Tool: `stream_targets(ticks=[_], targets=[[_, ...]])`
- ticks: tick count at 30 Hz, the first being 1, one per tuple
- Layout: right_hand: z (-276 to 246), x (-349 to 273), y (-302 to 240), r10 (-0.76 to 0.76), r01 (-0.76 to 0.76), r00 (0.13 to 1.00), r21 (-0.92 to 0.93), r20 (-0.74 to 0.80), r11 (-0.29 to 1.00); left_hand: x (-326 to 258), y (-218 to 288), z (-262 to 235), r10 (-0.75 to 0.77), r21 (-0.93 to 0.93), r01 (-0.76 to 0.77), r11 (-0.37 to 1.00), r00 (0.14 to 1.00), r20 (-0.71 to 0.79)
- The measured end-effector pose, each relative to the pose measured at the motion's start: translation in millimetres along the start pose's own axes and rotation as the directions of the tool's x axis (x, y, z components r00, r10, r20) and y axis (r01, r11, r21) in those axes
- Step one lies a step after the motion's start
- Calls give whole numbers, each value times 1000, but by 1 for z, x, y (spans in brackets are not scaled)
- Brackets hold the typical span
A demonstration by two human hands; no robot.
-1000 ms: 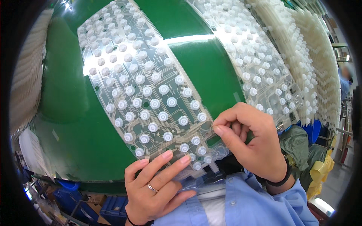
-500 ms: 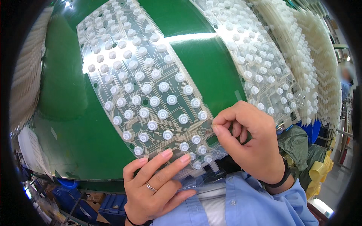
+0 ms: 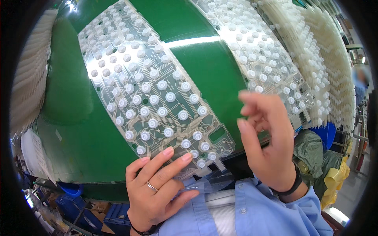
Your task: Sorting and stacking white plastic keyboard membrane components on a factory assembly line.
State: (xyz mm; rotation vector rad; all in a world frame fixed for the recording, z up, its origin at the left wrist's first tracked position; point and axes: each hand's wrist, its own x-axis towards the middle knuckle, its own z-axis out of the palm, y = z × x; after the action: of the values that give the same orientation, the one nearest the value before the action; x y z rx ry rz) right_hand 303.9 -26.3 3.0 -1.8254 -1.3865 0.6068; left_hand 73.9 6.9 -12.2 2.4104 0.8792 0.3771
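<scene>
A clear keyboard membrane (image 3: 151,104) with printed traces and rows of white rubber domes lies on the green tabletop (image 3: 75,157), its near end by my body. My left hand (image 3: 153,192) rests its outstretched fingertips on that near edge, the thumb lower and apart. A piece of clear film (image 3: 204,187) hangs by the thumb, below the membrane; whether the hand touches it I cannot tell. My right hand (image 3: 269,137), slightly blurred, is in the air right of the membrane, thumb and forefinger apart with nothing visible between them.
A second domed membrane (image 3: 271,65) lies on the right. Beyond it stand dense stacks of domed sheets (image 3: 334,78), with another stack (image 3: 29,74) at far left. Blue bins (image 3: 118,216) sit under the table; a dark green bag (image 3: 309,147) and yellow material (image 3: 336,181) lie at right.
My right hand has let go of the membrane's right edge and moved up and right, its fingers parting. The membrane's near end now lies flatter and slightly further left.
</scene>
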Motion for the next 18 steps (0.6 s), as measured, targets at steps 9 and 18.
stream_targets(ticks=[9,18], targets=[[-18,-48,16,-241,472,821,-378,518,797,5,-2,-3,47,-3,-47,999,999,-4],[-10,-47,8,-335,427,891,-313,307,849,-3,-10,-11,56,-63,-57,996,998,-20]])
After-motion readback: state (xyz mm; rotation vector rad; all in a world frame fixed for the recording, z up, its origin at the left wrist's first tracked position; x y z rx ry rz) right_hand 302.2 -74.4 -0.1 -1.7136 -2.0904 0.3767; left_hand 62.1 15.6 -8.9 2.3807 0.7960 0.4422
